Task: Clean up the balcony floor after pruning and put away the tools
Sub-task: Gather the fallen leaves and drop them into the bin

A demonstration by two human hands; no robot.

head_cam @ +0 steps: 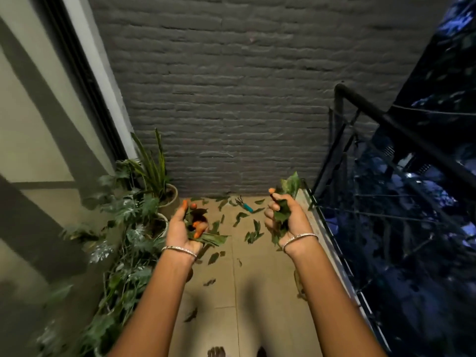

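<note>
My left hand (184, 225) is raised over the floor, palm up, its fingers curled round a bunch of cut green leaves (206, 237). My right hand (286, 219) is held at the same height and grips another bunch of leaves (289, 188) that sticks up above the fist. Several loose cut leaves (253, 234) lie scattered on the beige tiled floor (265, 292) below and beyond both hands. A small hand rake with a teal handle (246, 204) lies on the floor by the far wall, beyond and between my hands.
Potted plants (144, 202) line the left side along the window wall. A grey brick wall (231, 99) closes the far end. A black metal railing (386, 155) with netting runs along the right edge. My feet (216, 352) show at the bottom.
</note>
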